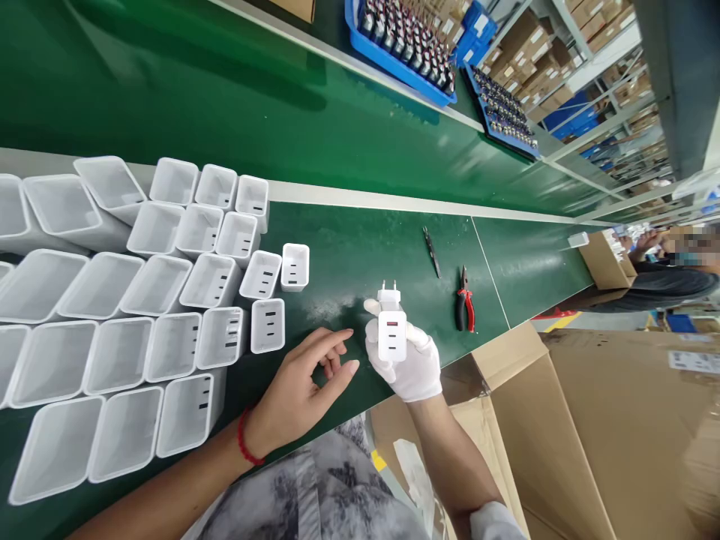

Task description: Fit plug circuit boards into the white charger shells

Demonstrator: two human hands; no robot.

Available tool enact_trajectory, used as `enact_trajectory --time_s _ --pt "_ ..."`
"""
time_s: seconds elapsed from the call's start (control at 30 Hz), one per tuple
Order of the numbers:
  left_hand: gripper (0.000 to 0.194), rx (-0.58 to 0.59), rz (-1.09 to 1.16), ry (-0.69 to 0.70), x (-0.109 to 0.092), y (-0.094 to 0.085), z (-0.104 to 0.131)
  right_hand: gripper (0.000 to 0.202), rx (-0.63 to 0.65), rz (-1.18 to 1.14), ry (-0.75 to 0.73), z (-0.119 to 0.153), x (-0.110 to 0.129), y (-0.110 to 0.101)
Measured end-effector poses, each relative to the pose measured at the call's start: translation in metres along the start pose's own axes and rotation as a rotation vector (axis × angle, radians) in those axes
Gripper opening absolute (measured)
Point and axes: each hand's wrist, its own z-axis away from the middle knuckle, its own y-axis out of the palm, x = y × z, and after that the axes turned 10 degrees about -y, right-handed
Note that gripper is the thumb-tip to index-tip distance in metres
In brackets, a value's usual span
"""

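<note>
A white plug-in wall charger [392,336] is held in my right hand [419,367], which wears a white glove. The charger's port side faces me, with a row of ports, one of them reddish, and its two prongs point away. Bare, with a red bracelet at the wrist, my left hand [304,382] hovers just left of the charger without touching it. Its thumb and index finger are apart and nothing is between them. To the left stand rows of open white charger casings [268,326], several with port slots visible at the bottom.
Red-and-black pliers [465,304] and dark tweezers [432,253] lie right of the charger on the green bench [349,232]. Blue trays [402,56] of components sit on the raised shelf. Cardboard boxes [540,420] stand at the right, with another person [669,277] beyond.
</note>
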Motion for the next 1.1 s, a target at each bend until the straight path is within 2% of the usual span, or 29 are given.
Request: enact_trajectory --time_s 0.2,0.37,0.47,0.63,0.73,0.8,0.9,1.0,1.1 --pt "0.025 -0.020 0.003 0.008 -0.001 0.000 -0.001 0.059 -0.011 0.010 0.044 -0.004 -0.002 0.001" --pt "0.025 -0.023 -0.013 -0.002 0.000 -0.001 -0.002 0.059 0.006 0.109 0.008 -0.005 -0.006 0.000" --pt "0.025 -0.023 -0.032 -0.009 0.002 -0.001 -0.002 0.057 -0.007 0.372 -0.180 -0.002 -0.006 -0.005" --pt "0.025 -0.027 -0.045 -0.007 0.004 0.001 -0.002 0.040 -0.141 1.421 -0.696 -0.009 0.010 -0.025" --pt "0.025 -0.031 -0.050 -0.007 0.004 0.002 -0.002 0.040 -0.233 1.831 -0.892 -0.022 0.013 -0.040" --pt "0.025 -0.032 -0.049 -0.009 0.004 0.002 -0.002 0.041 -0.263 1.929 -1.053 -0.030 0.009 -0.049" --pt "0.025 -0.027 -0.051 -0.016 0.004 0.002 -0.001 0.032 -0.223 1.973 -1.235 -0.037 0.000 -0.060" --pt "0.025 -0.015 -0.066 -0.018 0.004 0.002 0.000 0.028 -0.188 2.002 -1.236 -0.036 0.000 -0.061" --pt "0.026 0.003 -0.074 -0.015 0.005 0.002 0.002 0.028 -0.174 1.954 -1.221 -0.026 0.009 -0.054"
